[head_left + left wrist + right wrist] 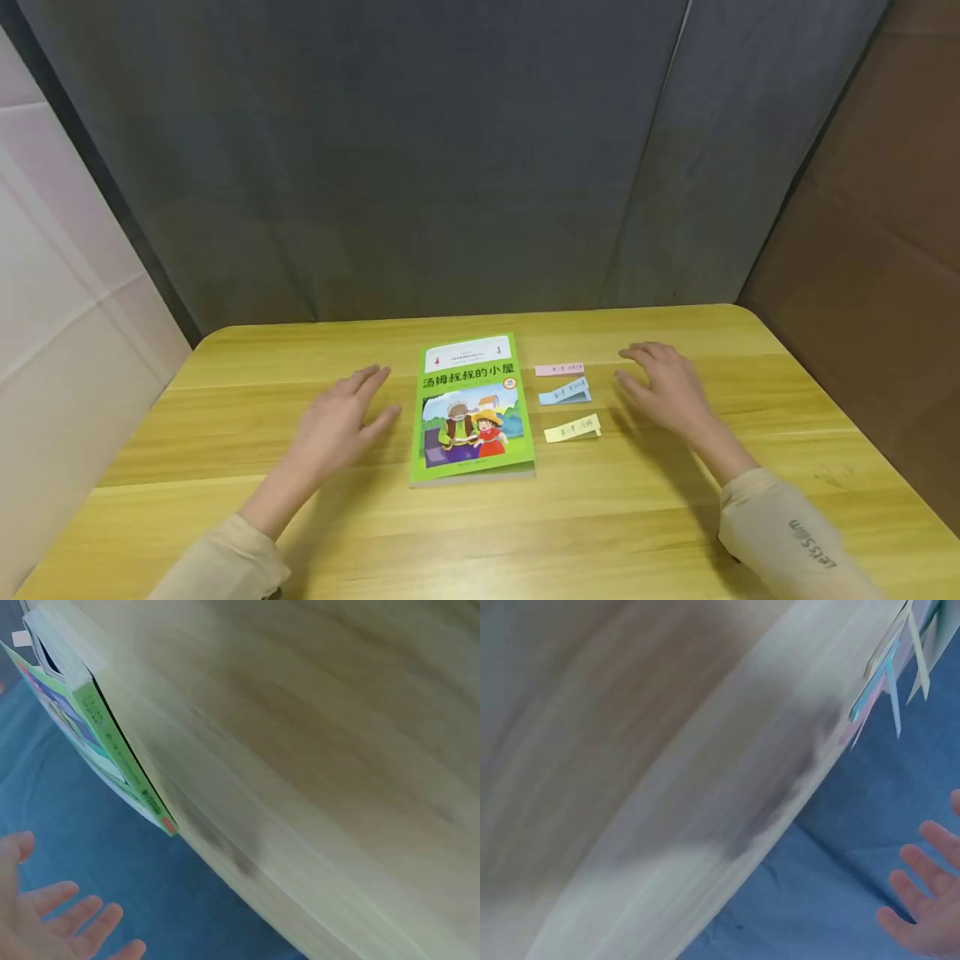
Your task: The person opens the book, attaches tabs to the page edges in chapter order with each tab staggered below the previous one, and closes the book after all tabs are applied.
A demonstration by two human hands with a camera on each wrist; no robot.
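Note:
A green children's book with a cartoon cover lies shut in the middle of the wooden table; its spine shows in the left wrist view. My left hand hovers flat just left of the book, fingers spread, holding nothing. Right of the book lie three paper slips: pink, blue and yellow; the right wrist view catches the slips' edges. My right hand is open just right of the slips, fingers straight.
A dark grey cloth backdrop hangs behind the table. A white panel stands at the left and a brown board at the right. The table's front half is bare wood.

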